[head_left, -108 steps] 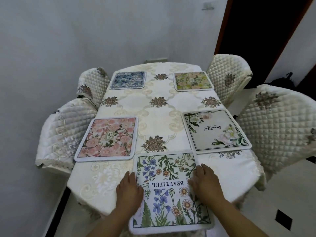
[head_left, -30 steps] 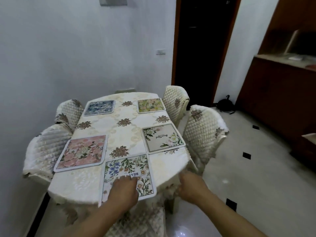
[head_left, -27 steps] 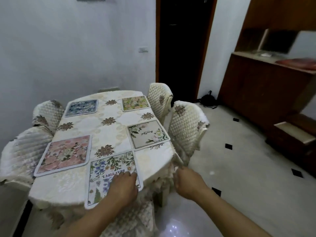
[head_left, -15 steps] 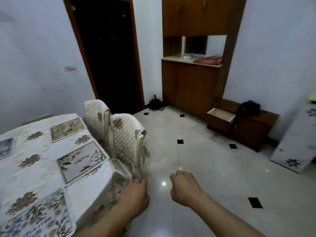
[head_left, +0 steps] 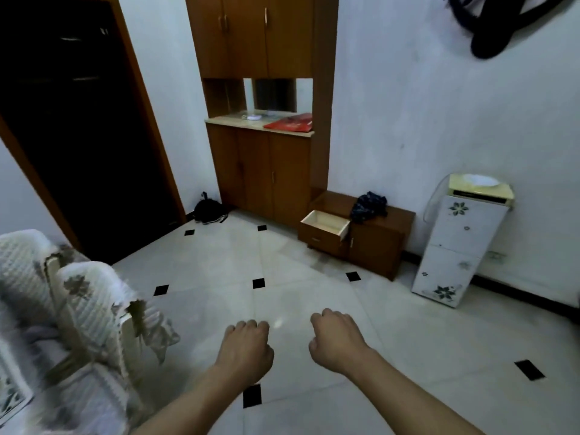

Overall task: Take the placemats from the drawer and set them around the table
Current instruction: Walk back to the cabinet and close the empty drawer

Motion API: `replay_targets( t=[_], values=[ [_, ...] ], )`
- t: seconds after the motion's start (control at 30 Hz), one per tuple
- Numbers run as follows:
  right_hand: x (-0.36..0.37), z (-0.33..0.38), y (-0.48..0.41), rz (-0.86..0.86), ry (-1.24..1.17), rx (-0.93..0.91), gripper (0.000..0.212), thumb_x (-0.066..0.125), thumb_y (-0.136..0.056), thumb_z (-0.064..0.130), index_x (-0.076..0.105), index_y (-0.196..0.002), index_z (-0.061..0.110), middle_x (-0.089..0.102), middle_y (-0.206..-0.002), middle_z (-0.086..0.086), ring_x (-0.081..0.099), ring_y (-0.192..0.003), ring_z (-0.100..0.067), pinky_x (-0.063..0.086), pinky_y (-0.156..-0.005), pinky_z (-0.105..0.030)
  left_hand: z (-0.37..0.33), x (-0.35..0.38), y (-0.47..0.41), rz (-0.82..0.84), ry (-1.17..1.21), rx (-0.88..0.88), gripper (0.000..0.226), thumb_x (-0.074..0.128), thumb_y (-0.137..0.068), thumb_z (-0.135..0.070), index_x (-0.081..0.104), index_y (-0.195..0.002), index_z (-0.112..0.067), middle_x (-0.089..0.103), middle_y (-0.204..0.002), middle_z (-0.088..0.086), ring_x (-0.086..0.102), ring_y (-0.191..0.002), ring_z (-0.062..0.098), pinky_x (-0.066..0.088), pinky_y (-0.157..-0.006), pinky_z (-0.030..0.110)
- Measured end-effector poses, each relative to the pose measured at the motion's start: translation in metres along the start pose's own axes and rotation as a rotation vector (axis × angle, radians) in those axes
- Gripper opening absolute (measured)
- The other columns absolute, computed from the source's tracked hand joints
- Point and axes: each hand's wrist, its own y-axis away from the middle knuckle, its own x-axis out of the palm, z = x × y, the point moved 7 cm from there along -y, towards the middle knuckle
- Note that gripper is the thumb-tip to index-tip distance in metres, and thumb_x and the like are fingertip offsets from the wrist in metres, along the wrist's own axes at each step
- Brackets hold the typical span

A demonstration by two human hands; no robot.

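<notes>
White tiled floor [head_left: 314, 277] with small black insets fills the view: the person has turned away from the surface [head_left: 47, 387], where a second ago the left hand pressed the nearest mat. Now the left hand [head_left: 244, 346] and right hand [head_left: 335, 340] are held out in front, fingers loosely curled and holding nothing. Only a blurred corner of one floral placemat [head_left: 9, 394] shows, lying at the surface's near edge beside the quilted chairs [head_left: 91, 296]. Across the room the drawer [head_left: 326, 226] of a low wooden cabinet [head_left: 379, 243] stands pulled out and looks empty. The setting seems finished; shutting that drawer probably remains.
</notes>
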Motion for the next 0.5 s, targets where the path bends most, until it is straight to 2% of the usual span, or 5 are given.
replay_targets(
  t=[0.13, 0.27, 0.43, 0.5],
  values=[
    [0.000, -0.036, -0.042, -0.010, -0.017, 0.043, 0.017, 0.050, -0.084, 0.027, 0.055, -0.094, 0.014, 0.060, -0.103, -0.010, 0.056, -0.093, -0.030, 0.036, -0.077, -0.035, -0.010, 0.002, -0.064, 0.011, 0.015, 0.059, 0.007, 0.042, -0.081, -0.024, 0.044, -0.086, -0.020, 0.062, -0.098, 0.007, 0.056, -0.092, 0.029, 0.037, -0.077, 0.038],
    [0.004, -0.069, -0.104, 0.011, -0.017, 0.091, 0.010, 0.048, -0.081, 0.026, 0.042, -0.084, 0.018, 0.059, -0.100, -0.009, 0.055, -0.090, -0.030, 0.031, -0.073, -0.035, -0.006, 0.013, -0.146, 0.012, 0.016, 0.110, 0.006, 0.042, -0.082, -0.025, 0.040, -0.082, -0.020, 0.063, -0.097, 0.007, 0.056, -0.091, 0.029, 0.032, -0.073, 0.037],
    [0.011, -0.109, -0.205, 0.000, -0.007, 0.184, 0.005, 0.046, -0.079, 0.021, 0.043, -0.079, 0.018, 0.052, -0.087, -0.006, 0.045, -0.075, -0.026, 0.031, -0.069, -0.035, 0.022, 0.019, -0.261, 0.000, 0.079, 0.171, 0.008, 0.043, -0.083, -0.026, 0.039, -0.080, -0.019, 0.061, -0.093, 0.007, 0.053, -0.086, 0.027, 0.029, -0.070, 0.035],
    [0.013, -0.123, -0.246, 0.018, -0.011, 0.229, 0.005, 0.046, -0.080, 0.022, 0.043, -0.079, 0.018, 0.055, -0.090, -0.007, 0.051, -0.081, -0.028, 0.032, -0.069, -0.035, 0.036, 0.018, -0.308, -0.006, 0.125, 0.208, 0.009, 0.043, -0.083, -0.026, 0.039, -0.078, -0.019, 0.056, -0.086, 0.005, 0.045, -0.078, 0.023, 0.028, -0.067, 0.034]
  ],
)
